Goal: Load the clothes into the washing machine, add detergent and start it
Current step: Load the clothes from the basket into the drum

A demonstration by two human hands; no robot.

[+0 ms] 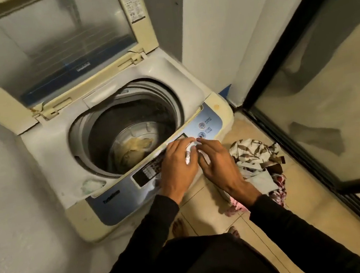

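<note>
A top-loading washing machine (pixel 49 158) stands with its lid (pixel 48 46) raised. One beige garment (pixel 134 150) lies at the bottom of the drum. Over the blue control panel (pixel 206 125) my left hand (pixel 176 167) grips a small white packet (pixel 188 152). My right hand (pixel 217 164) pinches the packet's upper end with its fingertips. Most of the packet is hidden between the hands. A pile of patterned clothes (pixel 257 156) lies on the floor right of the machine, under my right wrist.
A grey wall closes in on the left. A black-framed glass door (pixel 320 99) runs along the right. My bare feet (pixel 179 227) stand on beige floor tiles in front of the machine. A small compartment (pixel 92 185) sits in the machine's front-left corner.
</note>
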